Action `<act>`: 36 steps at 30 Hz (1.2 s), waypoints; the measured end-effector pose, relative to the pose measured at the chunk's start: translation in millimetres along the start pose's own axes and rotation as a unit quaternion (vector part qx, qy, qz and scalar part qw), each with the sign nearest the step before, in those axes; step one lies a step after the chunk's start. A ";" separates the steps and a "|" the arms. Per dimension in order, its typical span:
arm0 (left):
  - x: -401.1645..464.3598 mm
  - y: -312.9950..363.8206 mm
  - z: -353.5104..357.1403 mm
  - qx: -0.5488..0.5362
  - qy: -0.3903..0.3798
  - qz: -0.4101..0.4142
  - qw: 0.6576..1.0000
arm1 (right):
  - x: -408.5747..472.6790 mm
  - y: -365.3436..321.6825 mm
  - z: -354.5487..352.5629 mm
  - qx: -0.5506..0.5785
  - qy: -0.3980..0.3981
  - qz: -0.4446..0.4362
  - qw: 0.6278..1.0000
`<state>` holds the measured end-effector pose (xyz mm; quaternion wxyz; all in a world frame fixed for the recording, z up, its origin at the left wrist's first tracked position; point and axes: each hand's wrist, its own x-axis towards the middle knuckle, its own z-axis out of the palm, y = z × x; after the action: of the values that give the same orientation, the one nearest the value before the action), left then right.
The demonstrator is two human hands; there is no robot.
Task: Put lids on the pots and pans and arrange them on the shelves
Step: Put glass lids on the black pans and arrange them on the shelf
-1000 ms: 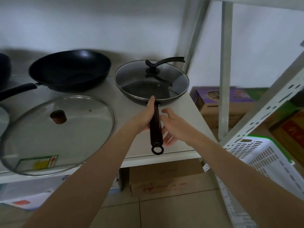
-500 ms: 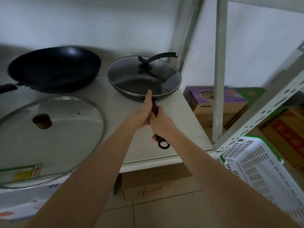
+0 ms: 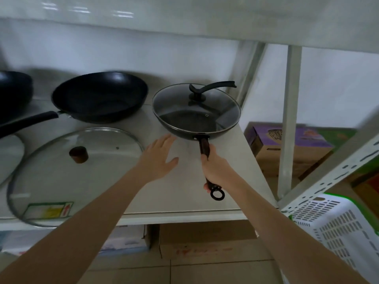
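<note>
- Right hand (image 3: 218,171) wrapped tight around the dark brown handle of the small black pan with the glass lid (image 3: 195,111), ring end of the handle sticking out below the fist
- Pan tipped toward the camera at the right end of the pale grey metal shelf (image 3: 184,193); whether its base touches the surface cannot be told
- Glass lid seated on that pan, black curved lid handle (image 3: 211,88) pointing right toward the slanted shelf post
- Left hand (image 3: 159,155) spread flat and empty, fingers apart, just left of the pan, over bare shelf
- Large round glass lid with a brown knob (image 3: 75,177) lying flat on the shelf to the left of that hand, coloured sticker near its front rim
- Wide black uncovered wok with a long black handle (image 3: 100,97) behind the glass lid, next to the lidded pan
- Edge of another black pot (image 3: 14,91) at far left, partly cut off, with the rim of one more glass lid below it
- White wall behind, underside of an upper shelf overhead
- White perforated plastic basket (image 3: 336,226) at lower right beyond the slotted upright
- Purple and brown cardboard boxes (image 3: 287,144) on the floor to the right, more cartons beneath the shelf, pale tiled floor (image 3: 205,273) below
</note>
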<state>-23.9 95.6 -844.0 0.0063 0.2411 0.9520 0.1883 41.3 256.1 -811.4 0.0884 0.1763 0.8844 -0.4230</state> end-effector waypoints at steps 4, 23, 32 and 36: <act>-10.7 -11.5 -12.0 0.062 0.024 0.009 0.998 | -0.6 -2.7 -2.6 -0.178 0.038 -0.031 0.983; -67.0 -171.6 -95.5 0.124 0.113 -0.036 0.985 | -1.2 -115.9 115.5 -0.292 0.080 -0.280 0.911; -87.4 -276.4 -121.7 0.158 0.102 -0.093 0.978 | 9.3 -167.5 207.6 -0.310 0.064 -0.269 0.910; -85.0 -311.3 -131.7 0.181 0.091 -0.109 0.973 | 20.5 -185.4 236.9 -0.318 0.062 -0.222 0.920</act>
<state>-104.6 -243.5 -841.0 -0.1032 0.1154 0.9874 0.0322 -47.6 -31.2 -833.1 -0.0113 -0.0361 0.9925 -0.1166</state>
